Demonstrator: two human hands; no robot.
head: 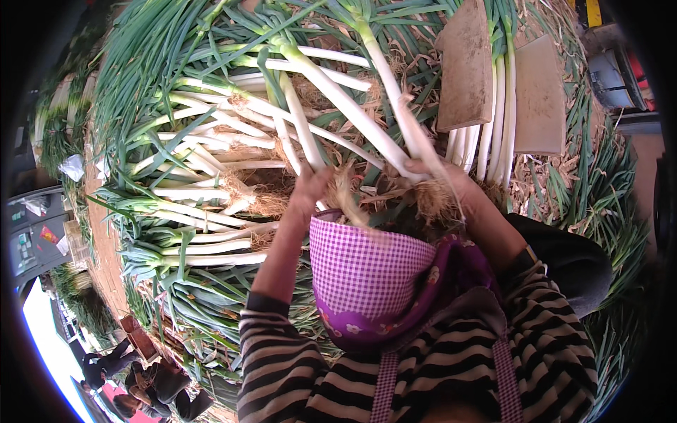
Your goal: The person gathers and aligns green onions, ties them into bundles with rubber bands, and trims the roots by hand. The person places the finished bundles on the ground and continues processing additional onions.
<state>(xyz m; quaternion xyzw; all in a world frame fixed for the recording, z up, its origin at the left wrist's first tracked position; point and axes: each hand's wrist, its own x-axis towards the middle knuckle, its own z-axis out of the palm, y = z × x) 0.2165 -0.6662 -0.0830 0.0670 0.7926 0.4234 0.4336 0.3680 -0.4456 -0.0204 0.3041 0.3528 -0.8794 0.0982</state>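
My left hand (313, 185) is closed around the lower white stems of leeks (300, 119), near my apron. My right hand (441, 172) grips the root end of other thick leeks (349, 103), whose green tops point away from me; a loose, blurred strip of outer leaf hangs over this hand. Stringy roots (435, 198) dangle below it. Between my hands a pale peeled strip (346, 198) is blurred by motion above the purple checked apron (370, 264). Many leeks with roots (211, 193) lie in a pile to the left.
Two flat boards (468, 69) (538, 95) stand on either side of upright leeks (497, 127) at the right. Dry peelings and leaves (534, 180) cover the ground. More green leek tops (608, 190) lie far right. Several people (153, 386) are at the lower left, beside a grey cabinet (39, 232).
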